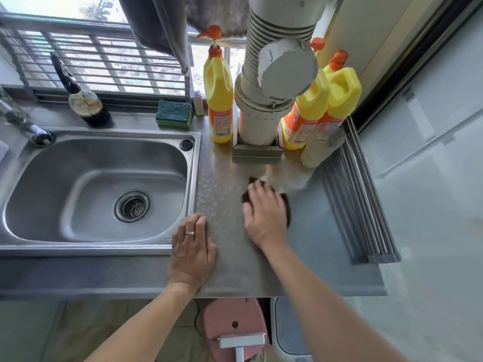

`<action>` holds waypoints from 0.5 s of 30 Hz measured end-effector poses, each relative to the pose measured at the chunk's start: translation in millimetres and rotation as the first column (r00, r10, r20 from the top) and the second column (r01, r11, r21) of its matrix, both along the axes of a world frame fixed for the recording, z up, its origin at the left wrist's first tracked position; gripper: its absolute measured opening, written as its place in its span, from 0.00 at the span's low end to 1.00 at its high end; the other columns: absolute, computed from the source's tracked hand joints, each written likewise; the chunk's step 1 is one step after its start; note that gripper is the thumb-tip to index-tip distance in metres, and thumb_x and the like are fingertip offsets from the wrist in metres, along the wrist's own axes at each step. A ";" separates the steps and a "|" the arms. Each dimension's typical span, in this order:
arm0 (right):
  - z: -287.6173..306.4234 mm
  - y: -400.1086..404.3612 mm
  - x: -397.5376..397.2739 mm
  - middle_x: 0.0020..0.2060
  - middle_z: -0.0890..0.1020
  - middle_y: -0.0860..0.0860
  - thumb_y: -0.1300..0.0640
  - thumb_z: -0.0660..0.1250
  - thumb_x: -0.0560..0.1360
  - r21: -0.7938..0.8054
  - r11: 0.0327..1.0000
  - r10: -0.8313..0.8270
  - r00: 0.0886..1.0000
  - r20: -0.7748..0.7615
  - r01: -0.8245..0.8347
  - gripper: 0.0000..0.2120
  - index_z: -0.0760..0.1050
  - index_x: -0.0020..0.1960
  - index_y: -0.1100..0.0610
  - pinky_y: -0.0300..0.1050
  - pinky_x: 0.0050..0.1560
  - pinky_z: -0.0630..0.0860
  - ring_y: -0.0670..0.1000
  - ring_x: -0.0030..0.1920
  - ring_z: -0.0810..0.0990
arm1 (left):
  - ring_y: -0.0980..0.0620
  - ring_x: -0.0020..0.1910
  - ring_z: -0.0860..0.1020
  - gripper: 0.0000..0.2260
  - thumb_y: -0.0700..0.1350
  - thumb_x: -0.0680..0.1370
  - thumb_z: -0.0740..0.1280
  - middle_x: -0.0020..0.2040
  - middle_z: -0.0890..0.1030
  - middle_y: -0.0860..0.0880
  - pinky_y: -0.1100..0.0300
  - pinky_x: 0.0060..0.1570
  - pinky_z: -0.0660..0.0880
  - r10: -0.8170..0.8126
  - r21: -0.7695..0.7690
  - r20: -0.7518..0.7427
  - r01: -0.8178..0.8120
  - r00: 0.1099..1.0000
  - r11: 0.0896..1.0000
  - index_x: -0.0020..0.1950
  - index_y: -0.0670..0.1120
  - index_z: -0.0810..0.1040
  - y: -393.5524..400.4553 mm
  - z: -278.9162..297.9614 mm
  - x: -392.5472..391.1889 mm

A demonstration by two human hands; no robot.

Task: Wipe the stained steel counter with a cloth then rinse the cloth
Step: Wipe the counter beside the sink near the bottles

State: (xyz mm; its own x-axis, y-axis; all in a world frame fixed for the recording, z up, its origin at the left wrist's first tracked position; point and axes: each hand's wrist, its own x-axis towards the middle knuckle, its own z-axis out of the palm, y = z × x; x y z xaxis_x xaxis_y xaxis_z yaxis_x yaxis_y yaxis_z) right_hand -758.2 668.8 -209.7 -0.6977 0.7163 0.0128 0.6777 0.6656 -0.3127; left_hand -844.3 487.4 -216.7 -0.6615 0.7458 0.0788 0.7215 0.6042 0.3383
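Observation:
My right hand [264, 212] presses flat on a dark brown cloth [287, 205] on the steel counter [230, 267], right of the sink. Most of the cloth is hidden under the hand; only its edges show. A smeared whitish stain [287, 178] lies on the counter just beyond the cloth. My left hand [192, 246], with a ring on one finger, rests flat on the counter beside the sink's right rim. The steel sink [99, 189] is dry-looking, with a strainer at its drain.
Yellow detergent bottles [219, 100] [324, 108] flank a white ribbed pipe [264, 105] at the back. A blue-green sponge [173, 113] and a dark brush [88, 105] sit behind the sink, with the tap [39, 134] at left. A roll-up rack [360, 197] lies along the counter's right side.

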 end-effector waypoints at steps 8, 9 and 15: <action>-8.0 -42.5 58.1 0.78 0.69 0.46 0.48 0.63 0.80 -0.029 0.928 0.367 0.926 -0.082 -0.371 0.26 0.69 0.78 0.50 0.51 0.80 0.58 0.48 0.79 0.64 | 0.39 0.66 0.72 0.19 0.45 0.75 0.59 0.65 0.74 0.42 0.44 0.68 0.69 -0.047 -0.007 -0.046 0.047 0.998 0.999 0.64 0.40 0.74 -4.0 1.0 4.7; -8.5 -31.5 79.6 0.77 0.70 0.46 0.49 0.65 0.79 -0.014 0.939 0.340 0.936 -0.090 -0.343 0.26 0.70 0.77 0.50 0.53 0.79 0.61 0.48 0.79 0.65 | 0.39 0.66 0.72 0.19 0.45 0.75 0.59 0.64 0.74 0.42 0.44 0.69 0.68 -0.058 0.001 -0.054 0.058 0.997 0.998 0.63 0.41 0.74 -3.8 0.3 4.8; -8.8 24.6 193.9 0.74 0.74 0.53 0.49 0.57 0.81 0.069 0.980 -0.184 0.981 -0.060 0.187 0.25 0.73 0.74 0.56 0.58 0.75 0.67 0.55 0.75 0.71 | 0.39 0.68 0.71 0.18 0.46 0.76 0.58 0.64 0.75 0.43 0.44 0.71 0.67 -0.065 0.003 -0.067 0.065 0.996 0.998 0.63 0.41 0.75 -5.3 -3.2 3.5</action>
